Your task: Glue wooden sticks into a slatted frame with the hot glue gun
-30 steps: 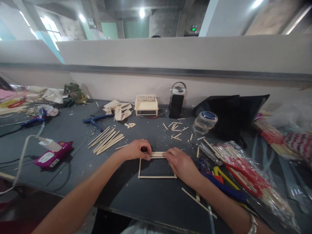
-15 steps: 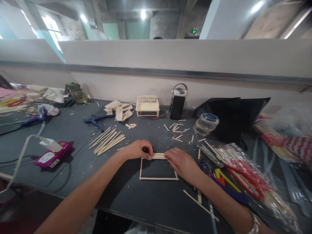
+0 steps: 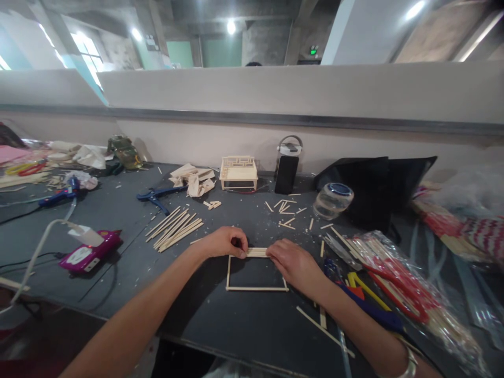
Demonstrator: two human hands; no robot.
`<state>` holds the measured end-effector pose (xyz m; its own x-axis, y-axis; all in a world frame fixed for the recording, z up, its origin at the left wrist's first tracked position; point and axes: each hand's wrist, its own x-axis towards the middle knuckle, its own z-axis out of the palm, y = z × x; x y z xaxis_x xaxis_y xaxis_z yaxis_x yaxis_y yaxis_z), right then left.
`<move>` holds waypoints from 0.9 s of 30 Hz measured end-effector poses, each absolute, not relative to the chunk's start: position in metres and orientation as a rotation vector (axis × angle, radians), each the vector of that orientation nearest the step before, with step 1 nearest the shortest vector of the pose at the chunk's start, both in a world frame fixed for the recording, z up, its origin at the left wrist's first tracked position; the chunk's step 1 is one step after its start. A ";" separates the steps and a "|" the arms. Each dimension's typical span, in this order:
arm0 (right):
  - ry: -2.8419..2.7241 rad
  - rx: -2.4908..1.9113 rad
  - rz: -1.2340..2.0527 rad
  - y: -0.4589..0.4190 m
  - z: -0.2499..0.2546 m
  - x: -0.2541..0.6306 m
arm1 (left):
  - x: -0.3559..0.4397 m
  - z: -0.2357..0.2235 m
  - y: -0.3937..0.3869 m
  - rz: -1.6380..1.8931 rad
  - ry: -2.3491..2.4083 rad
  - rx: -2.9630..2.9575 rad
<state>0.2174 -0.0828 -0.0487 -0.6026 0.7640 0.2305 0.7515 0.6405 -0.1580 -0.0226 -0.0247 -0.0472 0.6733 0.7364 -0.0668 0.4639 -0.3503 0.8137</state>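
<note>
Frame's far edge (image 3: 257,252) between 2 hands (image 3: 226,243) (image 3: 290,260)

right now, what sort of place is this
Probably a craft workshop: the desk bears loose sticks, a flat stick frame and, farther back, a small stick model.

1 blue-lidded jar (image 3: 333,201), 1 black phone (image 3: 286,175)

No lettering, brand or number can be read. A small green lit sign (image 3: 313,50) shines in the background, its marks too small to decipher; any markings on the magenta box (image 3: 103,242) and plastic packet (image 3: 427,294) are likewise illegible.
</note>
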 end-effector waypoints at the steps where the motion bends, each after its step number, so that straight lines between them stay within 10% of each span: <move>1: -2.585 -1.226 0.065 -0.083 -0.049 0.217 | -0.023 -0.047 -0.025 0.391 0.925 2.014; 27: -2.545 -1.141 0.135 -0.084 -0.044 0.223 | -0.054 -0.034 -0.077 0.827 1.371 2.125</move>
<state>0.2232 -0.0843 -0.0438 -0.6159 0.7389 0.2733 0.7058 0.6716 -0.2252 -0.0536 -0.0773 -0.0339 0.3172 0.9201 0.2299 0.6325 -0.3859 0.6716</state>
